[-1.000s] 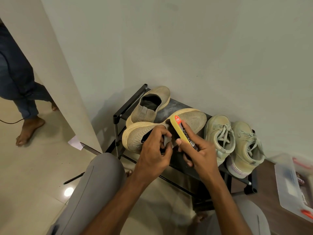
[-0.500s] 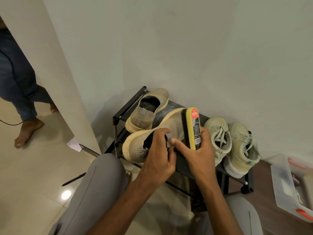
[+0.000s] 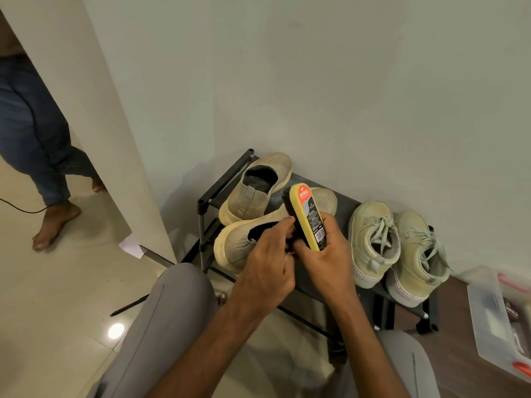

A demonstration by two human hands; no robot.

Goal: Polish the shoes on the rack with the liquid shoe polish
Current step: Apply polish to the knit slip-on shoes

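Note:
A beige slip-on shoe (image 3: 238, 242) lies on the black shoe rack (image 3: 204, 208). My left hand (image 3: 267, 265) grips it at the opening. My right hand (image 3: 327, 254) holds a yellow shoe brush (image 3: 306, 219) with a red and black label, its dark bristles against the top of the shoe. The matching slip-on (image 3: 255, 185) sits behind it on the rack. Two pale green lace-up sneakers (image 3: 373, 242) (image 3: 419, 254) stand at the right end of the rack. No bottle of liquid polish is plainly visible.
A clear plastic box (image 3: 494, 320) with red clips sits on the brown floor at the right. Another person's bare feet (image 3: 54, 225) and blue trousers stand at the left past a wall corner. A black pen (image 3: 129, 305) lies on the tiled floor. My grey-trousered knees fill the foreground.
My right hand has swung the brush from slanted across the shoe to nearly upright and pushed it toward the toe. My left hand has kept its hold on the shoe.

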